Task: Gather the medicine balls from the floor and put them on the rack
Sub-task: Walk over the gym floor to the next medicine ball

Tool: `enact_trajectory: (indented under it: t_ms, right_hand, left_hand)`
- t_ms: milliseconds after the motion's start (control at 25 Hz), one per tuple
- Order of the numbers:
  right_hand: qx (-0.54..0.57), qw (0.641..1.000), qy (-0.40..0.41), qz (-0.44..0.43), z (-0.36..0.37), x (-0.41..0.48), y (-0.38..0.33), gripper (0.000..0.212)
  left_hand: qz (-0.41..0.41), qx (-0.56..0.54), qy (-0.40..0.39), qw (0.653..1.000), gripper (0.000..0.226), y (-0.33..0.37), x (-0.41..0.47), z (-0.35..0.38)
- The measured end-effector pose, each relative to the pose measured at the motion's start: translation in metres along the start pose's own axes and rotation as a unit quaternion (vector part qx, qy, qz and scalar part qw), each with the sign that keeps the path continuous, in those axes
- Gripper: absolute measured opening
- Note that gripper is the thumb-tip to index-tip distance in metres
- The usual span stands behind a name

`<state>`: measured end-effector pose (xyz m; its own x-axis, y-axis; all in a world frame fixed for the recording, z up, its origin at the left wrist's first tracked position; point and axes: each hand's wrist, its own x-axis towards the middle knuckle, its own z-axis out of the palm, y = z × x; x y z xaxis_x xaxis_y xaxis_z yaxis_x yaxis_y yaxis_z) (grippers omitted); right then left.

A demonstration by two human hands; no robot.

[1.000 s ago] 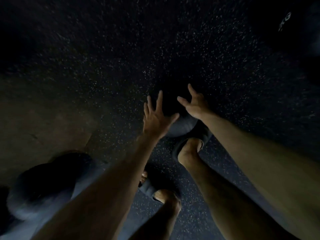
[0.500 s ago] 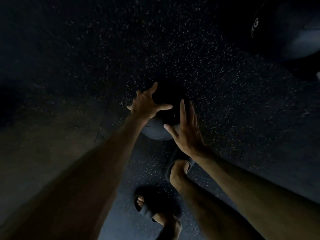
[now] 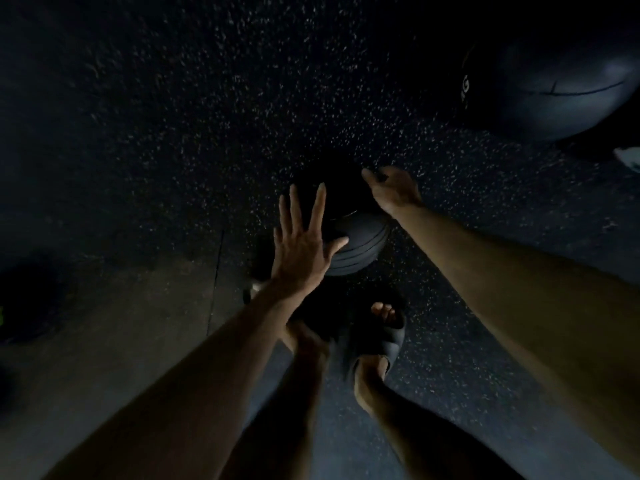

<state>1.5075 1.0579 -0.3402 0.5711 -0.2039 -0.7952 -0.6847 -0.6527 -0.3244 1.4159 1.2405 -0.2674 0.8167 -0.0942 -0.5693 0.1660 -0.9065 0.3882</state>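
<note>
A small dark ribbed medicine ball [image 3: 360,244] lies on the speckled black floor at the middle of the view. My left hand [image 3: 301,251] presses flat on its near left side with fingers spread and the thumb on the ribs. My right hand [image 3: 393,190] curls over its far right side, fingers bent around the top. The ball sits clasped between both hands. A much larger dark medicine ball [image 3: 554,81] with pale lettering rests on the floor at the upper right. No rack is in view.
My two feet in dark slides [image 3: 384,341] stand just behind the small ball. A dim round dark shape [image 3: 27,299] sits at the left edge on a lighter brown floor patch [image 3: 121,341]. A small white object [image 3: 628,159] pokes in at the right edge.
My right hand has moved from the ball's near side to its far right and curled over it. My left hand has dropped to the near left side. The large ball shows more fully.
</note>
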Motion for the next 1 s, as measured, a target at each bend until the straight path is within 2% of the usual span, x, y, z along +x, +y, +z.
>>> enact_trajectory:
  t_ms: [80,200,320,440,520,640,760,880,1000]
  right_hand:
    - [0.021,0.999,0.027,-0.001,-0.011,-0.002,-0.01,0.057]
    - [0.059,0.995,0.069,-0.032,-0.008,-0.052,0.005,0.059]
    - [0.037,0.993,0.07,-0.086,0.006,-0.088,0.003,0.082]
    - [0.043,0.993,0.101,-0.041,0.007,-0.072,-0.02,0.091]
    - [0.067,0.992,0.106,-0.017,-0.002,-0.057,-0.042,0.089]
    - [0.07,0.994,0.078,0.036,-0.033,-0.027,-0.061,0.084]
    - [0.082,0.991,0.07,0.073,-0.07,0.009,-0.075,0.079]
    - [0.151,0.977,0.132,0.069,-0.096,0.042,-0.103,0.064]
    - [0.144,0.97,0.194,0.034,-0.113,0.051,-0.121,0.055]
  left_hand:
    - [-0.017,0.028,-0.002,0.999,0.088,0.016,0.033,-0.015]
    - [-0.024,0.041,-0.035,0.998,0.082,0.029,0.095,-0.041]
    - [-0.079,0.02,-0.078,0.994,0.078,0.05,0.154,-0.066]
    - [-0.131,-0.014,-0.1,0.986,0.075,0.068,0.191,-0.078]
    - [-0.111,-0.057,-0.083,0.989,0.071,0.061,0.205,-0.085]
    - [0.014,-0.093,-0.052,0.994,0.07,0.037,0.188,-0.091]
    - [0.115,-0.064,-0.046,0.99,0.082,0.016,0.16,-0.09]
    - [0.089,-0.081,-0.014,0.993,0.083,0.028,0.181,-0.094]
    - [0.055,-0.083,-0.004,0.995,0.077,0.062,0.227,-0.106]
